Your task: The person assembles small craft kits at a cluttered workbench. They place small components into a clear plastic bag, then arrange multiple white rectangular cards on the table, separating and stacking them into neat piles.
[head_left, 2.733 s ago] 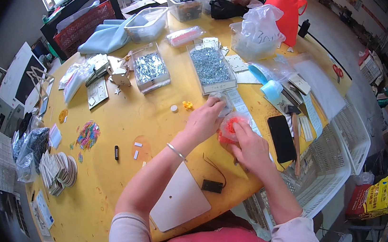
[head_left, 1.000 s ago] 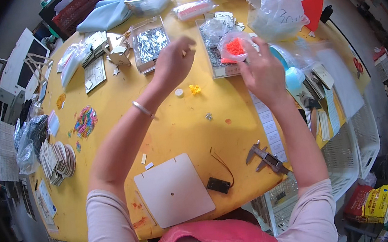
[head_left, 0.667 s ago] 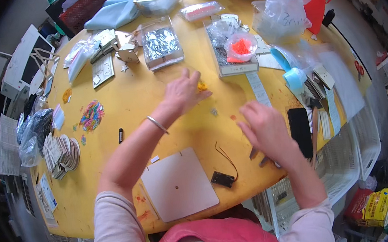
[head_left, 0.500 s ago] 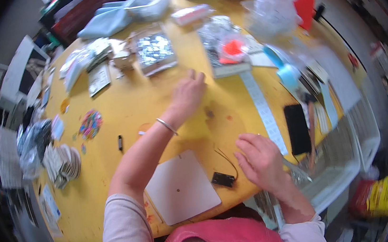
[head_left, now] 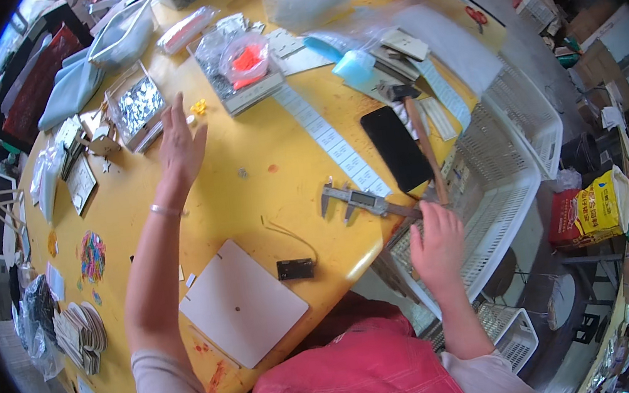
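My left hand reaches over the table with its fingers stretched out, holding nothing. It hovers beside a clear tray of shiny silver pieces, just left of a small heap of yellow pieces. At the table's right edge, my right hand has bent fingers at the tail end of a metal caliper, its jaws pointing left. In front of me a pale square board with a small central hole lies by a black battery box with thin wires.
A label strip runs toward a black phone, and a hammer lies beside it. White plastic baskets stand off the right edge. At left are round wooden pieces and colourful bits. An orange-filled container stands farther back.
The view has swung to the right. My left hand has moved toward the silver-piece tray with its fingers extended. My right hand has shifted to the caliper's end, and the caliper now shows.
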Available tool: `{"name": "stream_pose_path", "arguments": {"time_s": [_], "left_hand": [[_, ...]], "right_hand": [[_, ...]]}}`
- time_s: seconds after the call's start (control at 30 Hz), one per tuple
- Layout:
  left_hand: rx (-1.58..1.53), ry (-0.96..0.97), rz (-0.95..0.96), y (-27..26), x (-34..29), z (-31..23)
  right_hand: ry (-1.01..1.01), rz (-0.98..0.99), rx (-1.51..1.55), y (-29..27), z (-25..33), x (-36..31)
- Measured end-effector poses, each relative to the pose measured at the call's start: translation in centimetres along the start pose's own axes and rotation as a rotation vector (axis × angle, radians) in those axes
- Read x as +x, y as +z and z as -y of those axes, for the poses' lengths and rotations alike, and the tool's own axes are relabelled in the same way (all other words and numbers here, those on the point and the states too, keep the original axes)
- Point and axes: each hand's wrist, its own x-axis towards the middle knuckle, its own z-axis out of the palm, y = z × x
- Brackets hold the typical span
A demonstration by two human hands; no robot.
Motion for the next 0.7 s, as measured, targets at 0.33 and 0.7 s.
{"name": "stream_pose_path", "arguments": {"time_s": [0.33,0.7], "left_hand": [[-0.217,0.099,0.209,-7.4,-12.0,-6.1],[-0.229,-0.129,0.142,-13.1,-25.8,-9.1]], "right_hand": [[-0.095,0.020,0.291,0.0,0.2,-0.8],[-0.155,-0.069,0.086,3.0,4.0,4.7]]}}
